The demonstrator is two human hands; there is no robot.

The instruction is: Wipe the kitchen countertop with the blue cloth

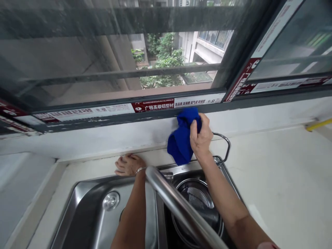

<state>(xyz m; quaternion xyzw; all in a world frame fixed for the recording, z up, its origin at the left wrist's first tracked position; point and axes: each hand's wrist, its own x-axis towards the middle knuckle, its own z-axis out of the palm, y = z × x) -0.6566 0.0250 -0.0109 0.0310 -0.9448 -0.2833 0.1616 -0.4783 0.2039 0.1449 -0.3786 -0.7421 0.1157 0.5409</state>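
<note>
My right hand (203, 135) grips a blue cloth (181, 140) against the lower edge of the window frame (116, 119). The cloth hangs down in folds over the white wall strip below the frame. My left hand (129, 165) rests on the pale counter strip behind the sink, palm down with fingers apart and nothing in it. A bracelet circles the left wrist. Between my arms, the steel faucet (178, 204) runs toward me, covering part of the sink.
A double steel sink (85, 193) lies below; its right basin holds a round strainer (197, 193). Behind the right basin's corner rises a curved metal spout (228, 147). Labels with red and white print line the window frame. At the far right is a yellow pipe (319, 125).
</note>
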